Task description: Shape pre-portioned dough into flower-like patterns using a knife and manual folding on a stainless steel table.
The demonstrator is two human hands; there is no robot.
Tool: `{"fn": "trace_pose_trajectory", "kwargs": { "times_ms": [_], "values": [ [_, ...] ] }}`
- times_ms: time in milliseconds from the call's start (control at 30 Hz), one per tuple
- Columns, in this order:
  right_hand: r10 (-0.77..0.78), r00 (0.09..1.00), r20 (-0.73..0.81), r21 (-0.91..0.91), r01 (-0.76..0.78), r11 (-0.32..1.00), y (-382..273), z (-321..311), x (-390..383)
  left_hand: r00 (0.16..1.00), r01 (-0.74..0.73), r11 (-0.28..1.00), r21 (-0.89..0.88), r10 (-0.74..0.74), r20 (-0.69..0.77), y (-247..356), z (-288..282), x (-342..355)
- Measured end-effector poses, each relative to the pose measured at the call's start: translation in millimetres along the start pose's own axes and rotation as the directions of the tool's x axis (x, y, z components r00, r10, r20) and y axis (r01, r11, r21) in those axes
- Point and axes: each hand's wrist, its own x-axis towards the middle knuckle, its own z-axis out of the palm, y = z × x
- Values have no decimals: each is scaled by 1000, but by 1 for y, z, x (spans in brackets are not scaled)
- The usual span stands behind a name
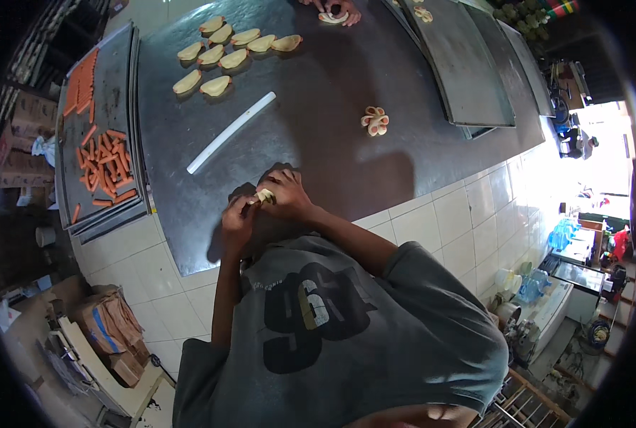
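Note:
At the near edge of the dark metal worktop [332, 85], my left hand [238, 214] and my right hand [284, 191] are closed on a small piece of pale dough [264, 195], partly hidden by my fingers. A long white rod [231, 133] lies diagonally just beyond them. Several folded dough pieces [234, 58] with orange showing at their ends lie at the upper left. A flower-shaped dough piece [375, 121] with orange centres in its petals lies to the right.
A co-worker's hands [346, 16] work dough at the far side. Trays of orange sausages [104, 167] stand at the left, stacked metal trays [475, 93] at the upper right. Cardboard boxes [29, 135] are at the far left, blue water bottles [564, 232] at the right.

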Motion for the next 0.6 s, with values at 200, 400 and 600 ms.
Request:
{"fn": "trace_pose_trajectory", "kwargs": {
  "times_ms": [200,400,600],
  "values": [
    [61,995,73,-5,-61,998,-5,-5,2,994,70,997,24,-71,86,-4,-6,5],
    [32,999,-10,66,-31,997,28,-47,7,994,113,992,52,-112,-5,15,-7,11],
    [452,867,209,390,-497,775,57,-75,-12,995,93,992,89,-90,-45,7,-1,-1]
  ]
}}
